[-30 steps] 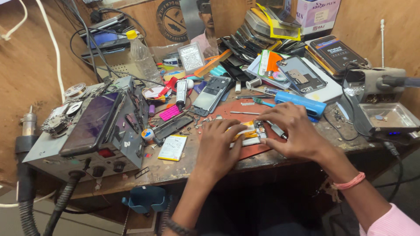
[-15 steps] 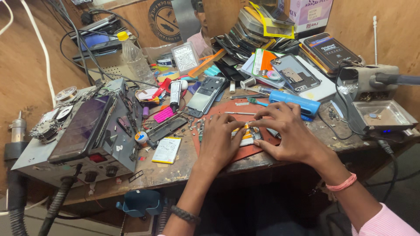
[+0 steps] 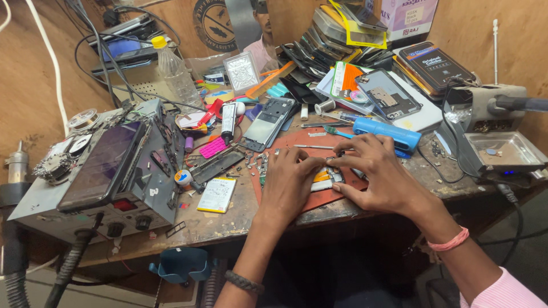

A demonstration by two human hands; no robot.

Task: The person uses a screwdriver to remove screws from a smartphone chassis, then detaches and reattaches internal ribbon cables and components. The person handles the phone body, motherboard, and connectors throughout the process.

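Both hands meet over a small opened device (image 3: pixel 324 178) with yellow and white parts, lying on a red mat (image 3: pixel 319 165) near the front edge of the bench (image 3: pixel 228 219). The left hand (image 3: pixel 288 182) lies palm down, fingers curled, with the fingertips pressing on the device's left end. The right hand (image 3: pixel 374 174) arches over the device's right end, fingers bent, with the thumb and forefinger pinched at its top edge. Whether a tool sits in that pinch cannot be told. Most of the device is hidden beneath the two hands.

A pink band (image 3: pixel 450 242) circles the right wrist and a dark braided band (image 3: pixel 245 281) circles the left forearm.

Small screws and parts (image 3: pixel 257 162) lie scattered on the mat just left of the left hand. A blue cylindrical tool (image 3: pixel 387 132) lies just beyond the right hand. A phone frame (image 3: pixel 268 122) lies farther back, behind the mat. A yellow-edged battery (image 3: pixel 217 195) lies flat on the bench, left of the mat.

A grey rework station (image 3: pixel 142 188) stands at the left end of the bench, with a dark phone (image 3: pixel 103 165) resting on its top. A metal tray (image 3: pixel 505 151) sits at the right end. A clear bottle (image 3: pixel 174 74) with a yellow cap stands at the rear left. A stack of phone cases and screens (image 3: pixel 342 40) is piled against the back wall.
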